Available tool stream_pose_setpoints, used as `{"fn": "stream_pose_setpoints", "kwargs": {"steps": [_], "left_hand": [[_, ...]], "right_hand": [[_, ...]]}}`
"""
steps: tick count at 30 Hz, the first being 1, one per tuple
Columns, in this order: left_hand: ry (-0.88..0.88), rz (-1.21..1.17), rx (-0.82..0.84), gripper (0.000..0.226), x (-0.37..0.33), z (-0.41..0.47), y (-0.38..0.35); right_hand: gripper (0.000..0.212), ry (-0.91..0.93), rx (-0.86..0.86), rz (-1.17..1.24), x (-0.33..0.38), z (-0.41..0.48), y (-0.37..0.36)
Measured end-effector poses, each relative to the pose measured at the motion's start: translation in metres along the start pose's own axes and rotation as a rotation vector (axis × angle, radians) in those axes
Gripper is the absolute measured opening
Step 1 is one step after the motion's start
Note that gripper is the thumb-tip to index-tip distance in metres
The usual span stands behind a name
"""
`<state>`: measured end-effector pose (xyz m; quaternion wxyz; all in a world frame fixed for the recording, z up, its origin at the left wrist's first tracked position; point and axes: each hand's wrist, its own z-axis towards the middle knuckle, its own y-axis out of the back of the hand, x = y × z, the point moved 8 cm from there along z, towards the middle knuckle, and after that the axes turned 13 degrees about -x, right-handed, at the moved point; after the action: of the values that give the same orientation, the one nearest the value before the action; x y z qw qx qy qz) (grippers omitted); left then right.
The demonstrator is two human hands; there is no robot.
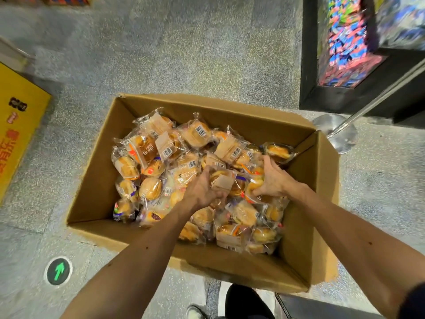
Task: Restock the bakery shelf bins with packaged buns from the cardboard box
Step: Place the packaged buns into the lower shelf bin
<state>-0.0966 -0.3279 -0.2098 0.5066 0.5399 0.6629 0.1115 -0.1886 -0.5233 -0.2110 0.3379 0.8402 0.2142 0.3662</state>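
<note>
Setting: speckled grey shop floor; no surface in use.
Container: cardboard box stands open on the floor, probably so both arms can reach in from above.
Stock: packaged buns heaped loose inside the box, filling most of it; clear wrappers, barcodes facing every way.
Left side: left hand down in the heap near the box's middle; grip curled round a tan-labelled packet.
Right side: right hand nearer the box's right wall; thumb pinches one packet, fingers spread over its neighbours, likely to gather several at once.
Stage (judgement): collecting a handful; shelving not yet begun.
Beyond box, far right corner: stanchion base; behind it a dark display case, contents blurred.
Left of box, well apart: yellow carton.
</note>
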Motion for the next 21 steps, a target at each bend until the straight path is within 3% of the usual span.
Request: {"fn": "stream_pose_setpoints", "kwargs": {"steps": [6, 11, 14, 18, 21], "left_hand": [[-0.045, -0.195, 0.018, 0.078, 0.001, -0.021, 0.033], [-0.134, -0.363, 0.065, 0.067, -0.012, -0.045, 0.063], [-0.250, -0.456, 0.042, 0.073, -0.024, -0.067, 0.089], [-0.398, -0.521, 0.079, 0.065, -0.038, -0.108, 0.121], [-0.579, -0.509, 0.099, 0.060, -0.059, -0.147, 0.143]], "right_hand": [[0.094, -0.286, -0.038, 0.320, -0.011, -0.048, -0.003], [0.118, -0.402, -0.194, 0.553, 0.008, -0.097, 0.006], [0.099, -0.457, -0.319, 0.677, 0.023, -0.137, 0.010], [0.040, -0.393, -0.463, 0.846, 0.058, -0.209, 0.016], [0.040, -0.425, -0.544, 0.967, 0.080, -0.264, 0.016]]}}
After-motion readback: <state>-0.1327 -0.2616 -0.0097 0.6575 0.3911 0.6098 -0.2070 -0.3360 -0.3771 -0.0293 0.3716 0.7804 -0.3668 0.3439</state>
